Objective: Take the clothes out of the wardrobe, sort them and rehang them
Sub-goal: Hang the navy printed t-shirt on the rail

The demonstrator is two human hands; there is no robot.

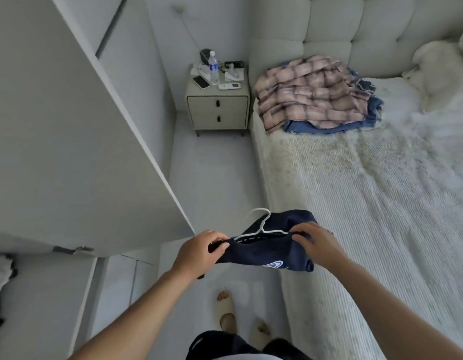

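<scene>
Both hands are pinching a dark navy fabric garment (264, 252) that's on a thin white plastic hanger (261, 224), left hand (201, 249) at one end, right hand (313, 242) at the other, held over the floor right beside the white-covered bed (368, 190). Honestly the risk I see: the hanger looks loose in there, so tilting it could let it slip out, or the garment could sag to the floor.
</scene>
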